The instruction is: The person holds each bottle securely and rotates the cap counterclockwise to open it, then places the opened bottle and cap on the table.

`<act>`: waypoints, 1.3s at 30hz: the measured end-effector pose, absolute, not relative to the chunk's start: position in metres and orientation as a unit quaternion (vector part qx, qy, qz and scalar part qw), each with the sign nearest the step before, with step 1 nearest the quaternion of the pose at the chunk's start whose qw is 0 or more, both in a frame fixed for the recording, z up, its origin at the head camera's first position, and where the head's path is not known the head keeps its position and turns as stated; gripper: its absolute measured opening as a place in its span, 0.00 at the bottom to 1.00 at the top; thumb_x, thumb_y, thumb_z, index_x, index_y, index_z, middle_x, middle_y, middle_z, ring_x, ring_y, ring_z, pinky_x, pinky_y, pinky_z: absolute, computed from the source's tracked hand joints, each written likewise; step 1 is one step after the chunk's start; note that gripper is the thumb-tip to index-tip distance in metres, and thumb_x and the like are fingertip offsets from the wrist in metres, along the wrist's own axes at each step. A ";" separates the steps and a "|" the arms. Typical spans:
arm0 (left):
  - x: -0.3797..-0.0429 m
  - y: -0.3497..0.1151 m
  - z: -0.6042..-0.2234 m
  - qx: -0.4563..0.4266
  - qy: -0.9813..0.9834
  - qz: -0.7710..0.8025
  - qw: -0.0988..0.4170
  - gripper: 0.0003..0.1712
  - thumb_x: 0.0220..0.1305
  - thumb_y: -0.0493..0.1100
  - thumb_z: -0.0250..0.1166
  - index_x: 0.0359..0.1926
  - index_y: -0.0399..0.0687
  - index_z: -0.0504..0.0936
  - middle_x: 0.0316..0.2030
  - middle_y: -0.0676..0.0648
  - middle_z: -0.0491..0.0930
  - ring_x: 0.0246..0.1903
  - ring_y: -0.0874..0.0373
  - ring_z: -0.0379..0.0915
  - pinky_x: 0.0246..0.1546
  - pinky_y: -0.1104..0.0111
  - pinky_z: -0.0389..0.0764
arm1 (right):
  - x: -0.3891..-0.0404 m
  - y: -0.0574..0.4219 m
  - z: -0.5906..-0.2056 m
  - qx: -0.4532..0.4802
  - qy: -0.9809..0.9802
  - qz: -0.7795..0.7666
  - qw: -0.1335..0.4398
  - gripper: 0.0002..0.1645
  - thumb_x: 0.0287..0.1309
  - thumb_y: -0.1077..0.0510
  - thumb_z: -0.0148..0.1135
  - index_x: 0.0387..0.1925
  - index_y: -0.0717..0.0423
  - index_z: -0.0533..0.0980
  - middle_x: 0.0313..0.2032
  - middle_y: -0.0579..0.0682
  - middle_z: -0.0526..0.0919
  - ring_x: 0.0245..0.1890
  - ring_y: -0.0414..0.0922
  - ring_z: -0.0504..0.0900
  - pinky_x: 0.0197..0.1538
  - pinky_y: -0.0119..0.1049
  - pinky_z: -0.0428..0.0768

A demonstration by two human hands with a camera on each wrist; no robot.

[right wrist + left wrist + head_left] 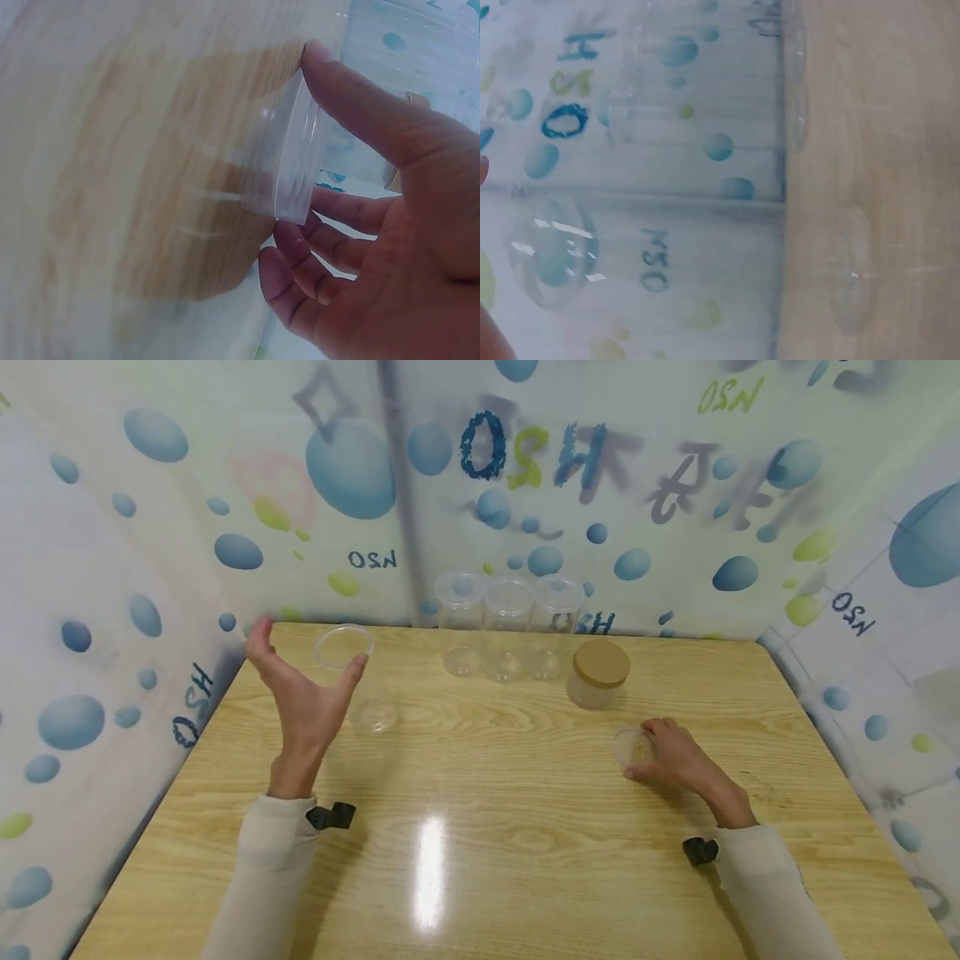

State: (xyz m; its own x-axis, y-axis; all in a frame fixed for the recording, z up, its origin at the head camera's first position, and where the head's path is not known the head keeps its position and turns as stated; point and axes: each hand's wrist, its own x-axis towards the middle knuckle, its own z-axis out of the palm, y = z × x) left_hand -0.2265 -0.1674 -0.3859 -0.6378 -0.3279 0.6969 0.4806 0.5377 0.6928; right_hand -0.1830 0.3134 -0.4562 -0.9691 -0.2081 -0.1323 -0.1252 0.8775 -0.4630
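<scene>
A tall clear plastic jar (373,716) stands upright on the left of the table, its round rim (555,251) facing up. Around its upper part my left hand (307,702) is spread wide, thumb apart from the fingers; contact cannot be made out. On the right side, my right hand (675,756) pinches a round clear plastic lid (296,150) by its edge, between the thumb on one side and fingertips on the other. Whether the lid touches the table is hard to tell.
Three tall clear jars (508,627) stand side by side at the back of the table (480,777). Right of them is a short frosted jar with a tan lid (602,662). A printed curtain (480,527) closes off the back and sides.
</scene>
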 end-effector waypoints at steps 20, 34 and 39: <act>-0.242 -0.078 -0.373 -0.179 -0.804 -0.536 0.186 0.53 0.59 0.46 0.73 0.75 0.41 0.49 0.71 0.41 0.55 0.71 0.50 0.52 0.67 0.52 0.61 | -0.182 0.318 -0.460 -0.074 0.966 -0.232 0.089 0.51 0.46 0.48 0.78 0.60 0.78 0.65 0.54 0.77 0.70 0.54 0.73 0.69 0.56 0.64 0.71; -0.296 -0.075 -0.411 -0.111 -0.817 -0.564 0.043 0.63 0.60 0.51 0.72 0.78 0.45 0.35 0.77 0.40 0.40 0.76 0.45 0.40 0.73 0.50 0.54 | -0.185 0.318 -0.458 -0.092 0.968 -0.224 0.066 0.49 0.44 0.49 0.79 0.58 0.79 0.67 0.52 0.76 0.72 0.52 0.70 0.71 0.55 0.63 0.70; -0.309 -0.077 -0.423 -0.084 -0.826 -0.558 0.014 0.64 0.59 0.55 0.72 0.78 0.49 0.34 0.78 0.41 0.37 0.76 0.44 0.38 0.72 0.48 0.53 | -0.186 0.317 -0.461 -0.088 0.966 -0.231 0.071 0.49 0.43 0.49 0.80 0.57 0.78 0.67 0.52 0.75 0.72 0.51 0.70 0.71 0.55 0.63 0.71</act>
State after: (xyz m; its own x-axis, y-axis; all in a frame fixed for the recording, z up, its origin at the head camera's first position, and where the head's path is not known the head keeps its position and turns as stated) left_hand -0.3093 -0.0769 -0.4227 -0.9855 0.1225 0.1171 0.1543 0.3634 0.9187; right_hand -0.1856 0.3170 -0.4610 -0.9743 -0.2033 -0.0966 -0.1376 0.8775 -0.4594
